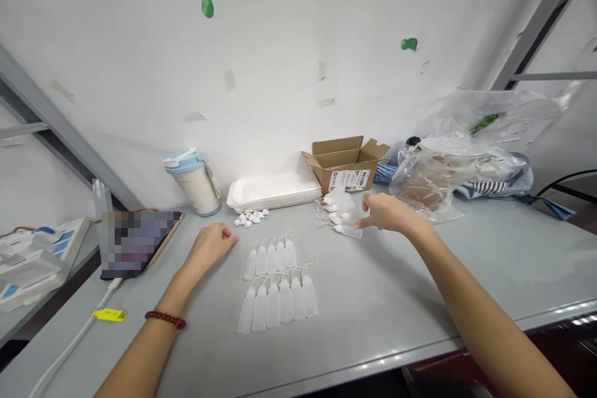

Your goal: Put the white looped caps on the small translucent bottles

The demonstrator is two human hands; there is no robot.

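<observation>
My left hand (213, 246) rests on the table with its fingers curled and tips together; whatever they may hold is too small to make out. Just beyond it lies a small pile of white caps (252, 217). My right hand (383, 211) has its thumb and index finger apart, beside a loose heap of translucent squeeze bottles (339, 204). Its thumb is close to the nearest bottle (349, 231); I cannot tell if they touch. Between my hands, similar bottles with thin strap-like strings lie in two rows, a far row (270, 258) and a near row (278, 303).
Along the wall stand a blue-lidded cup (196, 183), a stack of white trays (275, 191) and an open cardboard box (345, 168). A clear plastic bag (438, 180) covers the right back. At left, a phone (140, 242) leans with its white cable (79, 342) trailing forward.
</observation>
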